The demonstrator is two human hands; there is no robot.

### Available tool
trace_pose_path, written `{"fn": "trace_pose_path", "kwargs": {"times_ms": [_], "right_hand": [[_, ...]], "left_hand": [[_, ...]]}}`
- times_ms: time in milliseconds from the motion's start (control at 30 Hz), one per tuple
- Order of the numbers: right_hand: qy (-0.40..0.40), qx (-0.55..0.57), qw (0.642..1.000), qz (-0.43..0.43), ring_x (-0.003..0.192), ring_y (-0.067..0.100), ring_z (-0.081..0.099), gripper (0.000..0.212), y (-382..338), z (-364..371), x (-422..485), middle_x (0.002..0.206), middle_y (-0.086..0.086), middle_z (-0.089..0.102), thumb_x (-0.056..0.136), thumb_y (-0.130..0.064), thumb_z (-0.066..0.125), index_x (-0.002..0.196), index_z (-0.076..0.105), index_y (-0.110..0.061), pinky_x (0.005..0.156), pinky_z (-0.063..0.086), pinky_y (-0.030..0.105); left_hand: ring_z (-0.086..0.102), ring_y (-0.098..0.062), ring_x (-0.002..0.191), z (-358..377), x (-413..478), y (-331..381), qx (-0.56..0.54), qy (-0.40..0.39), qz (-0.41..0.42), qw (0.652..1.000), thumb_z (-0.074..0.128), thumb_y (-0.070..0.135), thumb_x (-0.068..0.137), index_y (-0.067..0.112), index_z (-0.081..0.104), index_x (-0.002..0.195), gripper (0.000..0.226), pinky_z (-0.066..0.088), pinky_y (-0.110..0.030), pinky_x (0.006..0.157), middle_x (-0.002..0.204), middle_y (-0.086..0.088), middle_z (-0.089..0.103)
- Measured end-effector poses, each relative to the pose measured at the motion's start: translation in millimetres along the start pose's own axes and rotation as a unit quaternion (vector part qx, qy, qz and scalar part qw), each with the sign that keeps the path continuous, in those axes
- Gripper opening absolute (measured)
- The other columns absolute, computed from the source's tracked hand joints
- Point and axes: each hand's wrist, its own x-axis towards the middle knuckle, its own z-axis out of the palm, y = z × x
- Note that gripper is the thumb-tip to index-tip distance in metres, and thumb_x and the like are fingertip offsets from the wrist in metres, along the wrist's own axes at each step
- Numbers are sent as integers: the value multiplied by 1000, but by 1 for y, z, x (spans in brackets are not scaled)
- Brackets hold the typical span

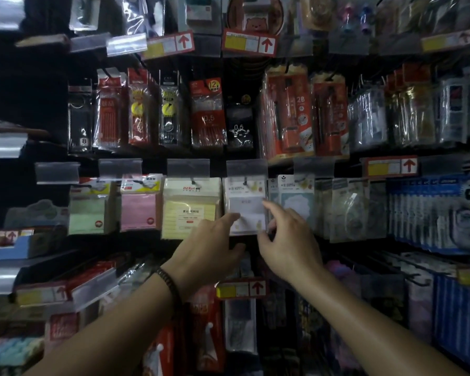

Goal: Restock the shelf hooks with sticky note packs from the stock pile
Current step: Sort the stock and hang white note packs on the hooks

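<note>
I stand close to a dim shop display wall (pixel 239 77) crowded with rows of hooks. Pencil and refill packs (pixel 206 115) in red and black hang in the row above. Blue boxed goods (pixel 429 213) fill the right side. Clear plastic label strips (pixel 246 166) run over each hook, and a red-and-yellow price label (pixel 242 289) with an arrow sits lower down.

At the level of my hands hangs a row of sticky notes: a green pack (pixel 88 210), a pink pack (pixel 139 207), a yellow pack (pixel 189 210) and then the white sticky note pack (pixel 246 206), which hangs from its hook (pixel 245 181).

My left hand (pixel 215 245), with a dark bead bracelet (pixel 168 286) at the wrist, is spread loosely. Its forefinger is straight and touches the lower left of the white pack's front, and its thumb is below the pack. My right hand (pixel 288 240) pinches the pack's right edge, with the forefinger up the side and the thumb at the lower corner. Its other fingers are curled just beside the pale blue pack (pixel 293 202) on the next hook.
</note>
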Motion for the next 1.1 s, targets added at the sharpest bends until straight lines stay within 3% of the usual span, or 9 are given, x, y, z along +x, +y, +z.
{"fn": "trace_pose_path", "kwargs": {"times_ms": [200,300,433,600,733,833,967,1033,1100], "right_hand": [[51,102,991,-66,79,4,62,22,12,5,-80,89,-15,60,97,-25,69,118,68,-30,65,55,31],[26,110,991,-66,78,4,61,5,21,18,-141,85,-16,61,99,-26,66,100,67,-31,63,50,29],[-90,101,991,-12,64,2,57,11,46,52,-233,70,-14,59,95,-25,70,89,63,-31,54,43,22],[-256,108,949,150,57,15,59,13,95,102,-341,66,-3,64,96,-25,69,84,63,-23,54,44,38],[-342,81,898,266,64,11,64,21,144,143,-430,67,-3,66,96,-26,70,77,62,-26,57,43,29],[-393,42,851,345,79,7,68,20,177,171,-492,81,-11,70,95,-24,71,79,64,-33,68,55,28],[-445,-12,802,398,90,15,71,16,211,215,-554,92,-8,74,89,-25,78,81,66,-32,82,61,36],[-471,-30,784,404,97,19,72,13,226,241,-575,101,-2,76,85,-27,83,93,72,-27,83,60,36],[-495,-52,774,390,103,21,71,29,237,268,-590,111,1,75,85,-29,85,110,74,-19,80,54,29]], "left_hand": [[70,0,76,17,-79,-3,8,49,30,998,60,52,99,47,59,123,25,62,-28,69,87,15,73],[70,3,76,45,-123,-13,1,-18,21,1000,57,55,99,45,63,114,19,61,-27,67,87,19,72],[73,-10,88,102,-184,-43,38,-162,10,986,54,57,92,41,65,107,25,60,-34,74,95,15,75],[73,-19,95,187,-269,-93,41,-321,-49,945,34,66,81,32,64,100,49,59,-36,77,100,7,75],[73,-17,102,255,-335,-126,31,-393,-117,912,50,64,88,38,70,108,38,57,-32,83,104,10,76],[72,-10,103,302,-375,-148,9,-438,-149,886,61,56,98,39,73,119,29,57,-29,91,112,12,77],[71,-8,100,357,-411,-169,-37,-473,-187,860,66,46,101,35,73,122,25,60,-29,91,120,10,75],[71,-9,101,385,-422,-178,-40,-481,-209,850,64,49,101,37,71,122,25,60,-30,90,120,9,74],[70,-11,102,411,-430,-184,-58,-477,-229,847,63,51,100,40,69,121,24,61,-34,91,122,8,73]]}}
